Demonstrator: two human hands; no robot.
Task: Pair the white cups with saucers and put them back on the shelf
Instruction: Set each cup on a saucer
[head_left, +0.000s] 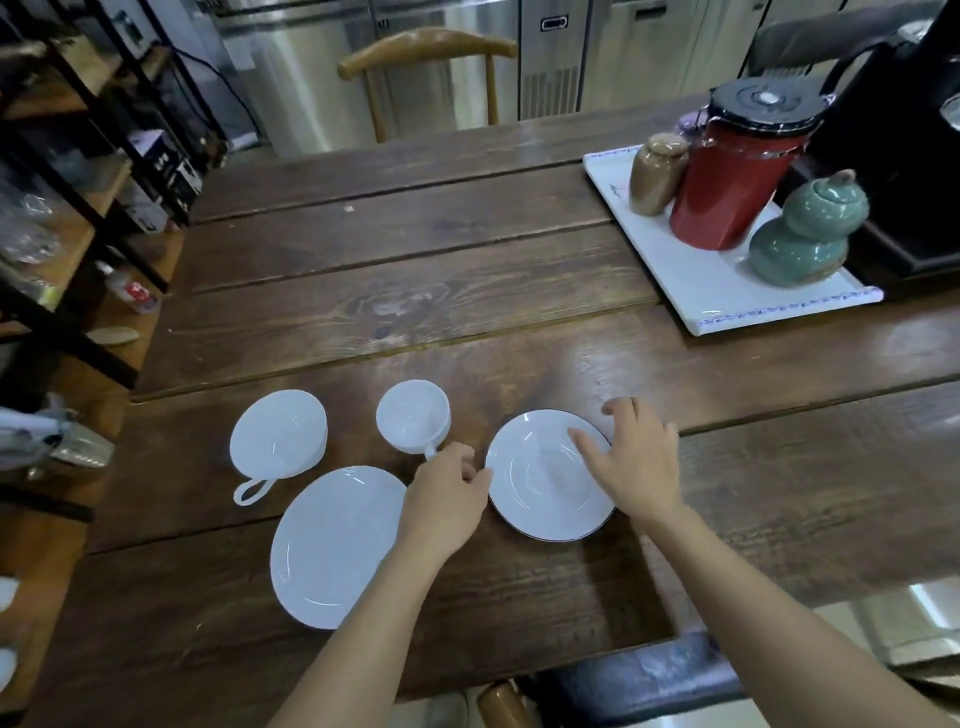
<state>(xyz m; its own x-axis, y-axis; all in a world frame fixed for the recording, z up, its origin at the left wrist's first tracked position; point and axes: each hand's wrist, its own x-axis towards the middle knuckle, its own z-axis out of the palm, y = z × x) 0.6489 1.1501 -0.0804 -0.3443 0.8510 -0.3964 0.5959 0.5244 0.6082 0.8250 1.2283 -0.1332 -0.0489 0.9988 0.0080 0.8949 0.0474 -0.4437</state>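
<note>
Reaching over a dark plank table (415, 270), a person works among four pieces of white crockery set near its front edge. The left hand (449, 499) is curled, its fingertips pinched at the handle of the smaller cup (413, 415), which stands upright on the wood with its mouth open to the camera; whether the fingers fully close round the handle cannot be told, since the hand hides it. The right hand (636, 462) lies spread, fingers apart, over the right rim of a saucer (540, 483), touching it but gripping nothing. This saucer is round, shallow and glossy white, with a thin dark line along its edge and a faint ring in its well. It sits just right of the smaller cup.

Further left stands the wider cup (278, 434), plain white, upright, its looped handle pointing toward the person. Just in front of it and beside the left wrist lies the second saucer (332, 545), all white and flat on the table.

At the far right a white tray (696, 291) carries a red jar (737, 171) with a black lid, a brown jar (657, 174) and a green gourd-shaped jar (805, 234). A dark metal shelf (67, 208) with wooden boards stands along the left side.
</note>
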